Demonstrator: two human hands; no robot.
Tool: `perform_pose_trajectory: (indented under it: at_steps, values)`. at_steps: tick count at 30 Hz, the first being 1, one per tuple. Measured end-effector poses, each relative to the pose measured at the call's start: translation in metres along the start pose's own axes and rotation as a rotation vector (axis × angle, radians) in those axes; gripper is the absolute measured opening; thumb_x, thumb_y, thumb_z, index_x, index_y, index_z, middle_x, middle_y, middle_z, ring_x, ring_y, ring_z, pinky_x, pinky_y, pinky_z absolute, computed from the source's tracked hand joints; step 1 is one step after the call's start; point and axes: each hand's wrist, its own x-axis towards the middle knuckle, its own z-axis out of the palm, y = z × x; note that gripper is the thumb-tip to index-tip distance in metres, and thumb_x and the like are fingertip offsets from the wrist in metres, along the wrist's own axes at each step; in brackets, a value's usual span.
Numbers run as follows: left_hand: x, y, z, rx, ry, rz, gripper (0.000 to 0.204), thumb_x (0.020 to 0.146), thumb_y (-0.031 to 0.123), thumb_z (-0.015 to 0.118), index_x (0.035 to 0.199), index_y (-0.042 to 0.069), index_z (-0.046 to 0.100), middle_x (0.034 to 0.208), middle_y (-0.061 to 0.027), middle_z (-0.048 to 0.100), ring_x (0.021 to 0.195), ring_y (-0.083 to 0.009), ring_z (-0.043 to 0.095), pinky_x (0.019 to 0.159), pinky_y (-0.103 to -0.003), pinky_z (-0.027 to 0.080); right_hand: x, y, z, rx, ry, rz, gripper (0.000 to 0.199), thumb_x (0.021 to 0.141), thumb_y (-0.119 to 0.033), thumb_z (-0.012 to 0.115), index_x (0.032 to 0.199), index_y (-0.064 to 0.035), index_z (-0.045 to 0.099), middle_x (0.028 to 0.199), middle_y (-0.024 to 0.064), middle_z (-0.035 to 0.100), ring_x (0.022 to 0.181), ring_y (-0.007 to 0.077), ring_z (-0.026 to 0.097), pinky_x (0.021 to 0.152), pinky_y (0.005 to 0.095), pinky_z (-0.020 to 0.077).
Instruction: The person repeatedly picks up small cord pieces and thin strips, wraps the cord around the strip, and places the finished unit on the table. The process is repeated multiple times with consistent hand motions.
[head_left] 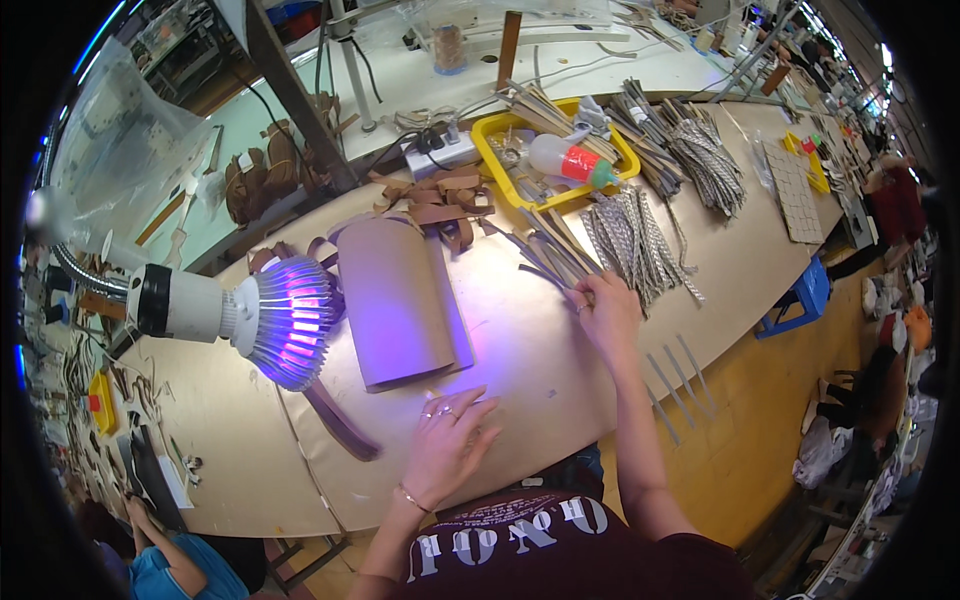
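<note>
My right hand [608, 318] is at the near end of a loose bundle of thin grey and tan strips [556, 245]. Its fingers are pinched on the strip ends; how many they hold is hidden. My left hand [452, 435] is over the table just in front of a curved brown sheet [395, 290], fingers loosely spread and holding nothing. Rings and a bracelet show on it. Beside my right hand lies a bundle of silvery patterned strips [635, 240]. Several thin grey strips [680, 385] are laid side by side near the right table edge.
A lamp with a finned metal head [290, 320] casts violet light on the brown sheet. Brown strips [440, 200] are heaped behind it. A yellow tray [500, 180] holds a bottle with a red label [570, 160]. A power strip [440, 152] is nearby. Another person [180, 565] sits at lower left.
</note>
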Motion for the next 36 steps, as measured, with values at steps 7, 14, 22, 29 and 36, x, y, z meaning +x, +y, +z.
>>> perform_pose_trajectory:
  at_steps: [7, 14, 22, 29, 36]
  values:
    - [0.035, -0.005, 0.027, -0.620, -0.011, -0.216, 0.040, 0.093, 0.018, 0.066, 0.131, 0.005, 0.058, 0.129, -0.0129, 0.062, 0.113, -0.0248, 0.062, 0.097, -0.037, 0.048, -0.042, 0.004, -0.028, 0.681, -0.269, 0.110, 0.018, 0.094, -0.016, 0.064, 0.093, 0.0023, 0.067, 0.077, 0.0071, 0.068, 0.069, 0.0172, 0.063, 0.064, 0.0302, 0.0478]
    - [0.117, -0.017, 0.070, -1.213, 0.038, -0.317, 0.044, 0.103, 0.022, 0.053, 0.139, -0.003, 0.048, 0.123, -0.0130, 0.066, 0.110, -0.0209, 0.065, 0.089, -0.030, 0.050, -0.065, 0.002, -0.026, 0.826, -0.310, 0.128, 0.017, 0.095, -0.011, 0.064, 0.092, 0.0047, 0.067, 0.073, 0.0043, 0.066, 0.069, 0.0094, 0.060, 0.065, 0.0254, 0.0478]
    - [0.138, -0.035, 0.078, -1.130, 0.103, -0.354, 0.046, 0.103, 0.017, 0.053, 0.141, -0.007, 0.042, 0.100, -0.0141, 0.073, 0.088, -0.0214, 0.073, 0.072, -0.025, 0.056, -0.060, 0.023, -0.034, 0.578, 0.117, 0.260, 0.015, 0.098, -0.014, 0.060, 0.097, 0.0002, 0.065, 0.076, 0.0033, 0.066, 0.068, 0.0077, 0.057, 0.064, 0.0238, 0.0454]
    - [0.130, -0.021, 0.073, -0.268, 0.217, -0.193, 0.089, 0.092, 0.031, 0.069, 0.155, -0.002, 0.014, 0.150, -0.0288, 0.034, 0.134, -0.0379, 0.046, 0.105, -0.043, 0.044, -0.073, 0.033, -0.062, 0.941, -0.225, 0.270, 0.016, 0.098, -0.015, 0.059, 0.096, 0.0001, 0.064, 0.080, 0.0032, 0.065, 0.073, 0.0082, 0.056, 0.068, 0.0241, 0.0452]
    - [0.089, 0.010, 0.028, -1.092, 0.213, -0.210, 0.046, 0.103, 0.012, 0.051, 0.145, -0.003, 0.040, 0.140, -0.0214, 0.052, 0.121, -0.0261, 0.058, 0.100, -0.037, 0.049, -0.080, 0.010, -0.037, 0.982, -0.512, 0.100, 0.020, 0.097, -0.019, 0.060, 0.098, 0.0005, 0.064, 0.081, 0.0043, 0.066, 0.077, 0.0108, 0.061, 0.069, 0.0278, 0.0487]
